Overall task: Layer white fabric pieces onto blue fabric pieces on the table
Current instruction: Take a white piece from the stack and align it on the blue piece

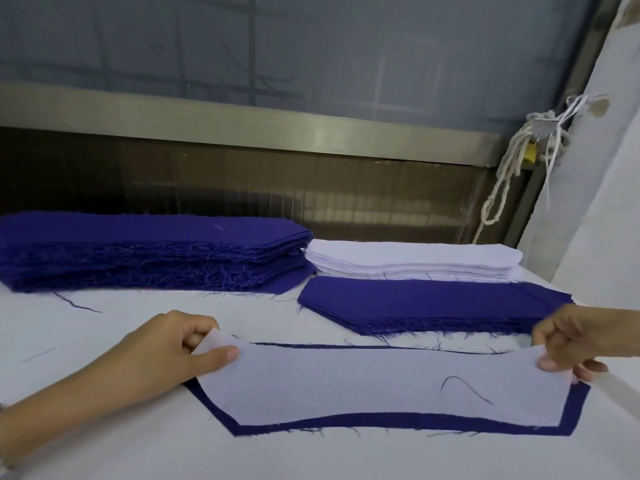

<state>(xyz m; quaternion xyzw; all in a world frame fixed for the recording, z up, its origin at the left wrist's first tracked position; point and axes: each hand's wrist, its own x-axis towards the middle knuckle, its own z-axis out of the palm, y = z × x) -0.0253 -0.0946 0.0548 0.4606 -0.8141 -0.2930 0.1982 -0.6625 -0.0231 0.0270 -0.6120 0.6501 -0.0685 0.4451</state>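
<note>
White fabric piece point(363, 386), just one, lies low in the centre of the frame on one slightly larger blue fabric piece point(346, 420), on the white-covered table point(104, 445). The left hand point(173, 348) pinches its left end and the right hand point(568, 341) its right end. Behind are two blue piles, a tall blue stack point(138, 251) at middle left and a low blue stack point(433, 306) at middle right, plus one white stack point(412, 259). One dark loose thread point(465, 388) lies on the held piece.
</note>
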